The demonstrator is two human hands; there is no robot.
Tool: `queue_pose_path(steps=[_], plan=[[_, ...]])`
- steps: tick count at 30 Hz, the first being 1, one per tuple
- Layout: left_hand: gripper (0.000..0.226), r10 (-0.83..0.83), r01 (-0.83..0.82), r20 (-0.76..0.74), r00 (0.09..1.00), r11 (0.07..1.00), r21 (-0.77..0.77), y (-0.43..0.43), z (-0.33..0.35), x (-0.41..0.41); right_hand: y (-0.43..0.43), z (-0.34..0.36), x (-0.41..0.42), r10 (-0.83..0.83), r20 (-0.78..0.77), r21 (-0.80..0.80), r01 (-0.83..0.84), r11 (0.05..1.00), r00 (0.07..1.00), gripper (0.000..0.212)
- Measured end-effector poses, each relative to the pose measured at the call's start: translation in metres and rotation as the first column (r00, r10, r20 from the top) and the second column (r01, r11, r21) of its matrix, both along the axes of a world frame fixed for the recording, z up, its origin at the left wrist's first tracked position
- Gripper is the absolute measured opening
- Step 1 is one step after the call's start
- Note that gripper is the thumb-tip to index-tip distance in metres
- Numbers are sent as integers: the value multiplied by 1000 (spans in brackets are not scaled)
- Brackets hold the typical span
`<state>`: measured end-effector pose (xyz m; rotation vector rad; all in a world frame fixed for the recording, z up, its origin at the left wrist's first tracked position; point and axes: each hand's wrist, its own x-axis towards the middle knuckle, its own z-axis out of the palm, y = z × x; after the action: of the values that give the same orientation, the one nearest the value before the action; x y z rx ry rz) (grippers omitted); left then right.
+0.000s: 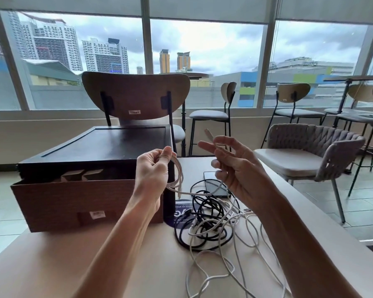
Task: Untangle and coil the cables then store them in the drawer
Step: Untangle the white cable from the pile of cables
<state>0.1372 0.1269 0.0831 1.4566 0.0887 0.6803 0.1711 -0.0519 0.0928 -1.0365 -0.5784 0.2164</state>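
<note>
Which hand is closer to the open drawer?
The left. The left hand, gripping a coiled white cable, sits by the right end of the drawer; the right hand is farther right, above the phone and tangled cables.

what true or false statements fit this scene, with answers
1. The left hand holds loops of white cable. True.
2. The drawer is closed. False: it is pulled out, with its dividers showing.
3. The pile on the table holds only white cables. False: black ones are tangled in too.
4. A plug sticks up from the right hand. True.
5. A phone lies on the table behind the pile. True.
</note>
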Motion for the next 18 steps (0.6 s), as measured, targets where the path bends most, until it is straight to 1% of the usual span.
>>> queue_pose_path(steps=[1,2,3,4,5,6,7,8,9,10,12,14,16,18], plan=[[28,-14,15,-6,1000,1000,10,-1,-1,1,2,-1,1,-41,43,-77,45,996,998,21],[28,-32,32,-18,999,999,20,-3,-1,1,5,-3,2,-129,140,-198,155,968,982,20],[27,-46,47,-29,999,998,34,-5,0,0,8,-6,5,-227,275,-312,310,898,934,18],[27,-59,61,-36,998,997,52,-7,0,-1,10,-9,8,-288,408,-373,447,813,866,18],[27,-72,75,-37,997,995,66,-10,1,-1,12,-12,10,-312,505,-403,539,739,805,17],[27,-87,90,-37,995,993,79,-12,1,-2,13,-14,12,-310,558,-427,586,688,770,17],[28,-103,106,-39,994,991,88,-14,2,-2,14,-15,11,-296,581,-455,604,655,758,15],[28,-113,117,-43,993,989,96,-16,2,-3,14,-16,10,-279,587,-480,604,636,760,15],[28,-120,124,-47,992,987,100,-17,2,-3,14,-16,9,-262,576,-495,585,642,774,16],[28,-121,125,-49,991,987,102,-17,2,-4,14,-14,7,-238,545,-501,541,676,804,17],[28,-121,125,-52,991,989,82,-16,1,-4,14,-8,1,-161,433,-510,388,767,887,19],[27,-144,145,-53,988,989,31,-15,0,-4,12,-5,-1,-85,328,-529,258,809,941,23],[26,-176,178,-57,983,984,29,-14,0,-4,11,-5,-2,-57,262,-559,199,805,964,29],[24,-207,212,-62,976,973,88,-16,0,-5,10,-5,-4,-55,198,-596,165,786,979,26]])
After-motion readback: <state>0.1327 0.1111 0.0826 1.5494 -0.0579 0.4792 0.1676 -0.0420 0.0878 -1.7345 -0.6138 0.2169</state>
